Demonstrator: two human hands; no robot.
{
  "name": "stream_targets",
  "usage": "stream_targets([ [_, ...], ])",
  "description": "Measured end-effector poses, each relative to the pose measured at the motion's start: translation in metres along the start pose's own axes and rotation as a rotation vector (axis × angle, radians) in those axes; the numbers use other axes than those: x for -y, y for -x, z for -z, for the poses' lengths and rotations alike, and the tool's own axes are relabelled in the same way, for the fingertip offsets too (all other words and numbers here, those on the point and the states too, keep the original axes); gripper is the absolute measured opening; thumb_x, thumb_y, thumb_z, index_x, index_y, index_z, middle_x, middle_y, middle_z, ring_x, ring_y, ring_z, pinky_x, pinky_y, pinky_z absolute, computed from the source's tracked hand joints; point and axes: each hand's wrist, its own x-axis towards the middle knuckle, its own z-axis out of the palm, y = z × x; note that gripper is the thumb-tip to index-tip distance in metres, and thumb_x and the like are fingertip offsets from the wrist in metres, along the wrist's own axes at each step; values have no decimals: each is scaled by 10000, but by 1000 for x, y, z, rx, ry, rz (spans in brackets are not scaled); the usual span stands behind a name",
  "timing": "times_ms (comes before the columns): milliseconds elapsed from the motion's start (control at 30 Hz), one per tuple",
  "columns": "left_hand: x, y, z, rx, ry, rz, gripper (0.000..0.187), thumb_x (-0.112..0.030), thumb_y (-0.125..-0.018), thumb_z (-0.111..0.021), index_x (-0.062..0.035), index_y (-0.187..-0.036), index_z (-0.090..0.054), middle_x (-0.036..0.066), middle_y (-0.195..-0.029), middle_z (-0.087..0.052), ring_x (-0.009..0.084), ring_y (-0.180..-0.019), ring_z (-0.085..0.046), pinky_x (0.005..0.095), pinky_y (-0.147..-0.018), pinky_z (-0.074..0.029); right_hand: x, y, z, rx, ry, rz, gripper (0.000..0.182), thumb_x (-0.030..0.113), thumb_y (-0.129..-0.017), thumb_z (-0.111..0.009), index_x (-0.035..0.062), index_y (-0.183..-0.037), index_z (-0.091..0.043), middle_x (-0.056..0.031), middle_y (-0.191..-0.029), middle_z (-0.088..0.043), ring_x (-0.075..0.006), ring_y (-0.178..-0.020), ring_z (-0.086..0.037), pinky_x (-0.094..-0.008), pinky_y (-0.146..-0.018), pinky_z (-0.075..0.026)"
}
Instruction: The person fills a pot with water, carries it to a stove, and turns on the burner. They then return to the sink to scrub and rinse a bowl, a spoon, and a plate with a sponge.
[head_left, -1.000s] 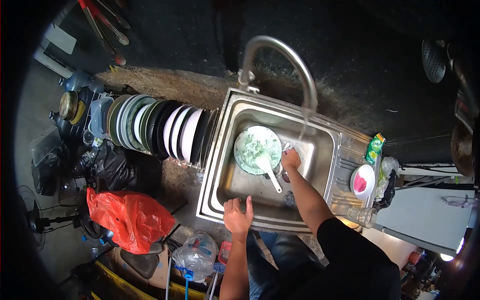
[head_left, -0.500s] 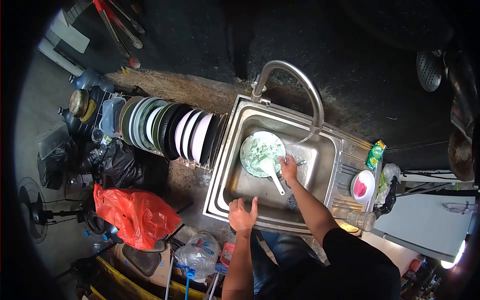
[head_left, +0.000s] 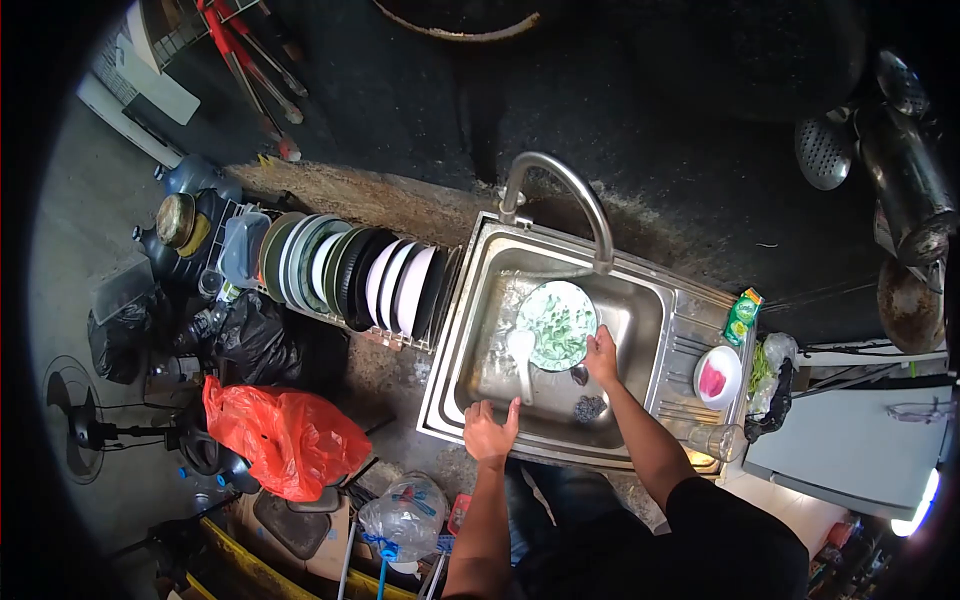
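Observation:
A green and white patterned plate [head_left: 556, 322] is in the metal sink basin [head_left: 480, 375]. My right hand [head_left: 601, 356] grips its right edge, the fingers pressed at the rim. A white ladle-like spoon [head_left: 522, 358] lies at the plate's left side, its handle pointing down. My left hand [head_left: 490, 431] is over the sink's front edge, thumb apart from the fingers, holding nothing. A dark scouring pad [head_left: 589, 408] lies in the basin near the front. The curved faucet [head_left: 585, 180] arches over the back of the sink.
Several plates stand in a rack [head_left: 345, 275] left of the sink. On the drainboard are a green packet [head_left: 742, 317], a white bowl [head_left: 718, 377] with something pink and a clear glass [head_left: 722, 441]. A red plastic bag [head_left: 285, 435] is at lower left.
The plate in my right hand has shifted right relative to the sink. The white spoon, earlier on the plate, is now at its left side. My left hand remains near the front edge.

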Motion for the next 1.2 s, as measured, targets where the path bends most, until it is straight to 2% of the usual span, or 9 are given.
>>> stream_targets([
  [133, 4, 3, -2, 34, -13, 9, 493, -494, -765, -678, -18, -682, -581, 136, -731, -580, 333, -755, -574, 429, -639, -475, 78, 19, 39, -130, 346, 179, 121, 66, -908, -490, 11, -858, -395, -195, -720, -549, -378, -573, -568, -440, -538, -457],
  [167, 3, 2, -1, 24, 14, 8, 500, -502, -767, -672, -20, -674, -575, 145, -738, -581, 340, -769, -573, 436, -653, -476, 102, 27, 50, -135, 374, 168, 88, 56, -877, -494, -1, -896, -429, -259, -858, -565, -480, -749, -550, -504, -644, -427],
  [433, 5, -9, 3, 275, 74, 102, 542, -561, -779, -618, -20, -769, -643, 168, -760, -641, 357, -786, -618, 455, -705, -483, 171, 56, 79, -386, 390, 204, 135, 40, -899, -481, 12, -1026, -516, -194, -991, -610, -370, -789, -601, -432, -649, -479],
  [533, 20, -19, -10, 337, 365, 206, 559, -565, -800, -614, -38, -976, -679, 178, -718, -650, 320, -740, -648, 430, -708, -490, 118, 45, 62, -458, -193, 98, 42, 76, -945, -492, 74, -912, -465, -44, -869, -610, -84, -698, -556, -243, -495, -462],
  [767, -38, -126, 33, 918, 1078, 429, 714, -524, -900, -513, -88, -1390, -229, 175, -1113, -577, 233, -838, -645, 343, -642, -532, 188, 73, 10, -342, -778, -572, 352, 93, -919, -551, 171, -1238, -425, -102, -1037, -612, -194, -785, -635, -363, -599, -540],
  [867, -8, -160, -20, 1033, 1047, 576, 535, -230, -862, -572, -6, -1310, -383, 176, -1151, -564, 245, -948, -622, 341, -646, -560, 168, 85, -16, -260, -1030, -608, 495, 106, -891, -615, 188, -1316, -377, -98, -1057, -597, -220, -796, -638, -394, -641, -554],
  [1000, -13, -161, -5, 723, 700, 12, 544, -87, -844, -544, 61, -1337, -367, 209, -1209, -569, 340, -1067, -570, 388, -967, -397, 137, 69, 19, -455, -176, -367, 208, 21, -854, -566, 43, -1050, -629, -58, -905, -628, -147, -774, -601, -300, -624, -501],
  [1067, -20, -144, 4, 435, 441, -225, 547, -35, -849, -510, 66, -1353, -325, 285, -1197, -550, 409, -1104, -543, 415, -967, -392, 130, 65, 79, -837, 277, 58, 184, 12, -819, -518, 11, -969, -624, -163, -927, -627, -313, -878, -593, -373, -817, -460],
  [1200, -48, -113, 45, 451, 323, -51, 590, -1, -853, -456, 64, -1391, -223, 346, -1170, -526, 456, -1109, -522, 442, -990, -365, 101, 65, 191, -919, 637, -276, 407, 92, -741, -592, 29, -1140, -540, -207, -1104, -545, -417, -1040, -518, -461, -900, -421],
])
